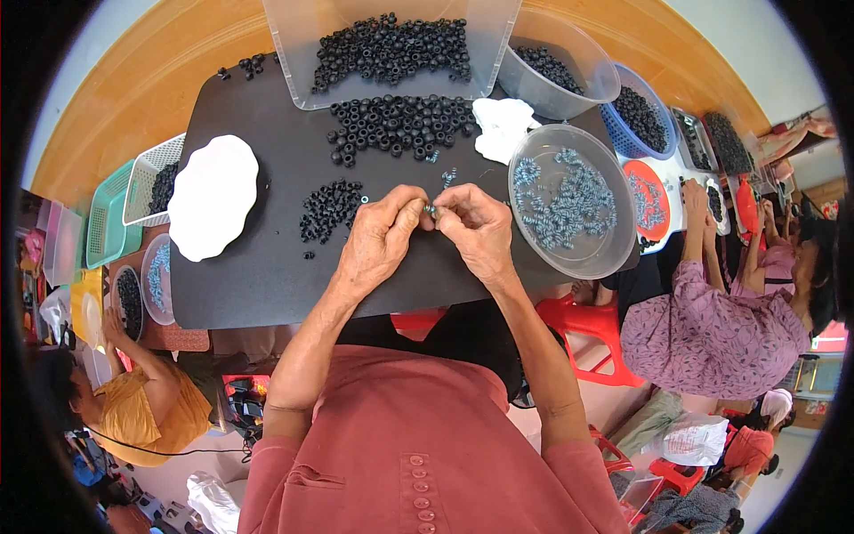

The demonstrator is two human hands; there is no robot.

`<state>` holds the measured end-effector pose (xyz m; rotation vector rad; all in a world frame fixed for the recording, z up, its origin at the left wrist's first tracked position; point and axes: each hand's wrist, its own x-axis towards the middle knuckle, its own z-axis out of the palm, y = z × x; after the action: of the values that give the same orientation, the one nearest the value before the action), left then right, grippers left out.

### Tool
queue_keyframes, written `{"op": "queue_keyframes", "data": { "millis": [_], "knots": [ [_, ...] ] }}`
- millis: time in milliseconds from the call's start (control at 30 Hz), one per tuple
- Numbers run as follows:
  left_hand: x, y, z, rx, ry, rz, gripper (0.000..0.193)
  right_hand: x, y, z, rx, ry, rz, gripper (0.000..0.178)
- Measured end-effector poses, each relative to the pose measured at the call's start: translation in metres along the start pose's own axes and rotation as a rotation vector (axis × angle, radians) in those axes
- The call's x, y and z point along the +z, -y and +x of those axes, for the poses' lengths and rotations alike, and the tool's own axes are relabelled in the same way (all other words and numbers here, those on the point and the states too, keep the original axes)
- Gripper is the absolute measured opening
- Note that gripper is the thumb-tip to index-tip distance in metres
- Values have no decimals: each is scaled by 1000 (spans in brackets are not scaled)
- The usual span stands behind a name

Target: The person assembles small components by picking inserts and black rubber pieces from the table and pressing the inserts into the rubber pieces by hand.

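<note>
Above the dark table (267,285), my left hand (381,233) and my right hand (480,231) meet fingertip to fingertip. Both are pinched on a small blue-green coil (431,210), mostly hidden by the fingers. Left of my left hand lies a small pile of black pieces (331,210) that look like beads with holes. Farther off, a bigger heap of black beads (400,126) spreads before a clear bin (303,96) holding more of them. A few loose blue coils (448,177) rest beyond my fingers. To the right, a round clear tub (525,240) contains many blue coils.
A white scalloped plate (213,198) lies at the table's left edge. White crumpled cloth (503,129), a clear bowl (605,89) and a blue basket (663,147) of black beads stand at the far right. Other people sit on both sides; a red stool (592,334) is near.
</note>
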<state>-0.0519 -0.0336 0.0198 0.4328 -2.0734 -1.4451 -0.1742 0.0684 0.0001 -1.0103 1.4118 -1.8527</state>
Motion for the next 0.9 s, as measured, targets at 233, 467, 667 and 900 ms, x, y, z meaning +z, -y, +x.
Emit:
{"op": "queue_keyframes", "data": {
  "millis": [233, 467, 667, 900],
  "knots": [
    [-3, -2, -1, -17, 25, 50, 12, 1, 3, 0, 4, -23, -40, 9],
    [-9, 3, 1, -130, 129, -148, 15, 0, 3, -2, -34, 8, -27, 12],
    [-4, -5, 1, -117, 6, -80, 14, 0, 0, -1, -27, -21, -83, 10],
    [1, 5, 0, 342, -85, 356, 24, -2, -3, 1, 19, -39, -67, 9]
  ]
}}
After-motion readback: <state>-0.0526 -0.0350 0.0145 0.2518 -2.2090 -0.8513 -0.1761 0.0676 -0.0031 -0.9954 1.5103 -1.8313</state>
